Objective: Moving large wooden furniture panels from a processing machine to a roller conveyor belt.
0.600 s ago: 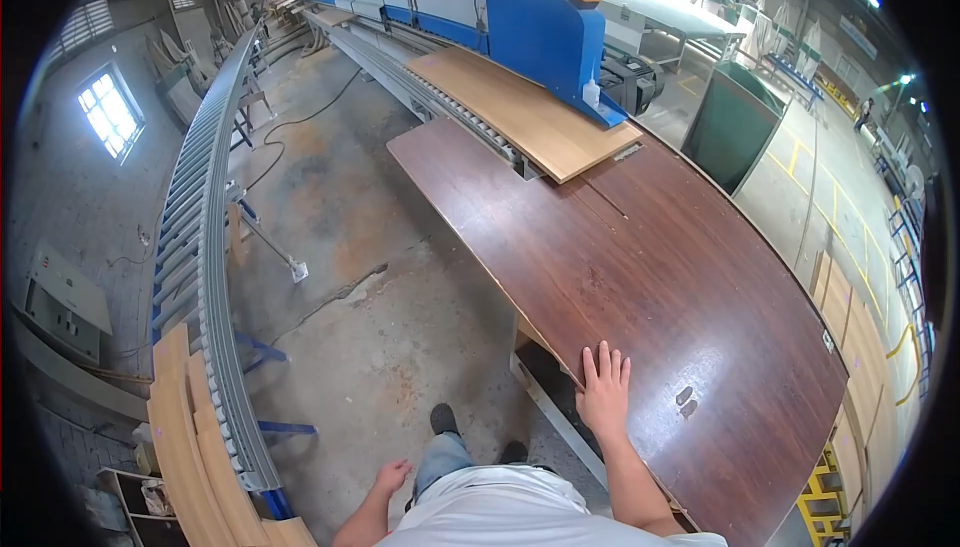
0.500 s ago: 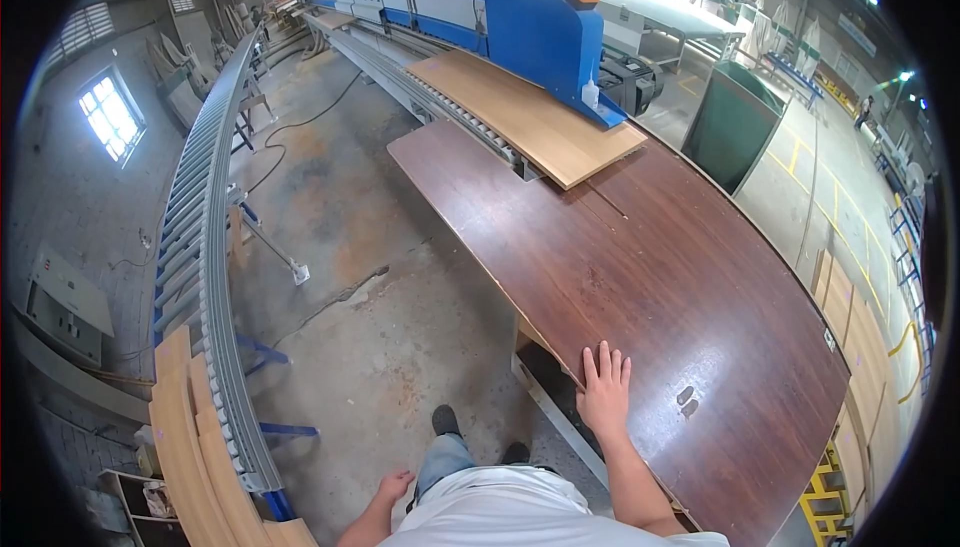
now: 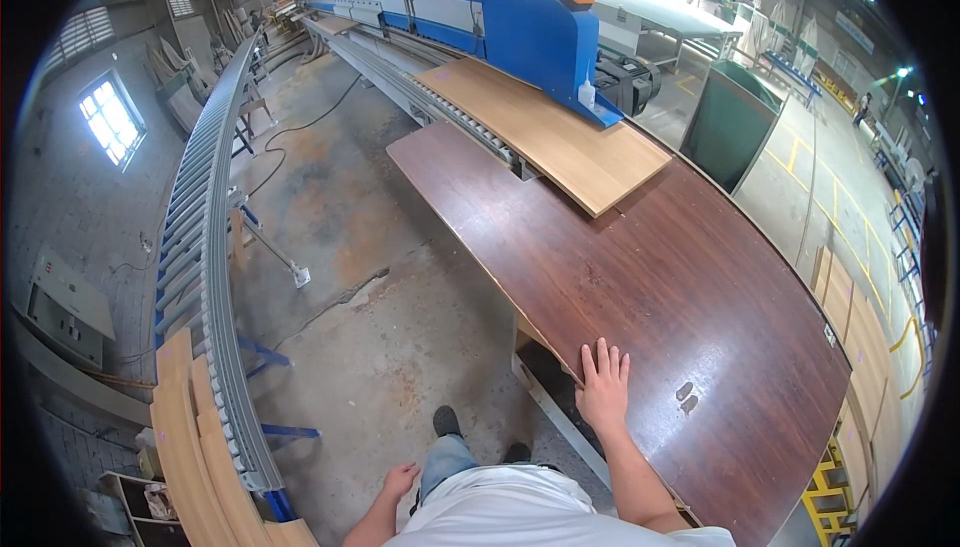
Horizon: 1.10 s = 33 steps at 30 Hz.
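My right hand [image 3: 603, 387] lies flat with fingers spread on the near left edge of a dark reddish-brown tabletop [image 3: 690, 297]. At my left side my left hand [image 3: 402, 479] hangs low over the floor, its fingers loosely bent and nothing visible in it. Farther off, a light wooden panel [image 3: 560, 142] sticks out from under the blue end housing [image 3: 535, 47] of a long machine. Its near end overhangs the tabletop, and neither of my hands touches it.
To the left runs a roller conveyor [image 3: 200, 177], with long wooden boards [image 3: 185, 427] beside its near end. A green bin [image 3: 735, 122] stands beyond the table. More boards [image 3: 858, 377] lie along the table's right side. A cable [image 3: 280, 142] crosses the concrete floor.
The light panel has slid out of the machine toward me, farther over the tabletop. My right hand stays put; my left hand has shifted slightly right and up.
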Motion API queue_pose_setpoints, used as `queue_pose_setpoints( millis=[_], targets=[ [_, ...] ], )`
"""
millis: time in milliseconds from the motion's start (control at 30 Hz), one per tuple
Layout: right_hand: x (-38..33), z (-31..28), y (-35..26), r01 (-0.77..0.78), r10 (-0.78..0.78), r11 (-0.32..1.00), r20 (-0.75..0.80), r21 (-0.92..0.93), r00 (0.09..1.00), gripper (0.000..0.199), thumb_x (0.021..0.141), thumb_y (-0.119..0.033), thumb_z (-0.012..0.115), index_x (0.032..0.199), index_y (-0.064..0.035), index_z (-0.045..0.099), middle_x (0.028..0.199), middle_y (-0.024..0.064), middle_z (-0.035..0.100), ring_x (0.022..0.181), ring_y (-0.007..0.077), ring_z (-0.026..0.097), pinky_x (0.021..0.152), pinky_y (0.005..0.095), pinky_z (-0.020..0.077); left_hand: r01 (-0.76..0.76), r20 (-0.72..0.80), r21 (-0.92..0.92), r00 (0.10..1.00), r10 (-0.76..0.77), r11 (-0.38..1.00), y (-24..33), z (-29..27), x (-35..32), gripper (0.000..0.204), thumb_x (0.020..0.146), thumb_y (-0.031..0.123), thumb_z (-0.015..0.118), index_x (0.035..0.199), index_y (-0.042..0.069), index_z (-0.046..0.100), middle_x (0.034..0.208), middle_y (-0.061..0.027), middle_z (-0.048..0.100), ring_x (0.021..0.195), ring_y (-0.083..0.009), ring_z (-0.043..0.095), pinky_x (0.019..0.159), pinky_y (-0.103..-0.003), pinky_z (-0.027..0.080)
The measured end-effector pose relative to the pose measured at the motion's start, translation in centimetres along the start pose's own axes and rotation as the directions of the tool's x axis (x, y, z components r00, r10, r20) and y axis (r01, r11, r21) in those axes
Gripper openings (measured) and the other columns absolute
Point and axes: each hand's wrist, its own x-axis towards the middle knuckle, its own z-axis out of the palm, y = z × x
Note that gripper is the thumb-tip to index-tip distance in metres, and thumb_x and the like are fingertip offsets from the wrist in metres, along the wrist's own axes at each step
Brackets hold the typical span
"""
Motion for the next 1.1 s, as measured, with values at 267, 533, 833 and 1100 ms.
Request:
queue_pose_setpoints(
  millis=[267,533,833,1100],
  targets=[
    [-0.1,-0.1,0.1,0.011,-0.010,1.000,-0.011,0.015,1.000,0.072,0.069,-0.016,0.072,0.136,-0.0091,0.046,0.145,0.0186,0.036,0.131,0.0391,0.035,0.112,0.0537,0.0230,0.024,0.024,-0.016,0.999,-0.024,1.000,-0.9,0.3,-0.3,0.049,0.086,0.034,0.064,0.125,0.005,0.060,0.119,-0.0153,0.065,0.112,-0.0257,0.061,0.095,-0.033,0.045],
    [-0.2,-0.3,0.2,0.009,-0.009,0.999,-0.014,0.031,1.000,0.072,0.069,-0.015,0.072,0.136,-0.0087,0.046,0.145,0.0188,0.037,0.131,0.0389,0.035,0.112,0.0537,0.0232,0.073,0.029,-0.082,0.997,-0.071,0.994,-2.3,0.4,-0.7,0.048,0.086,0.032,0.065,0.123,0.001,0.061,0.117,-0.0149,0.066,0.109,-0.0234,0.062,0.094,-0.032,0.046],
    [-0.2,0.0,0.3,0.005,-0.005,0.999,0.013,0.036,1.000,0.075,0.070,-0.016,0.072,0.138,-0.0090,0.043,0.146,0.0192,0.035,0.133,0.0391,0.034,0.113,0.0529,0.0226,0.030,0.022,-0.055,0.999,-0.028,0.998,-0.4,0.5,-0.6,0.046,0.088,0.027,0.065,0.126,0.002,0.059,0.110,-0.0101,0.068,0.090,-0.0185,0.062,0.082,-0.031,0.049],
    [-0.2,-0.2,0.4,0.010,-0.011,0.999,0.015,0.042,1.000,0.073,0.071,-0.016,0.072,0.138,-0.0084,0.043,0.146,0.0196,0.035,0.133,0.0390,0.036,0.113,0.0517,0.0242,-0.005,0.038,-0.039,0.999,0.007,0.999,-0.3,0.4,-0.2,0.047,0.089,0.027,0.064,0.127,0.002,0.058,0.113,-0.0113,0.067,0.095,-0.0194,0.062,0.085,-0.032,0.049]
  ],
)
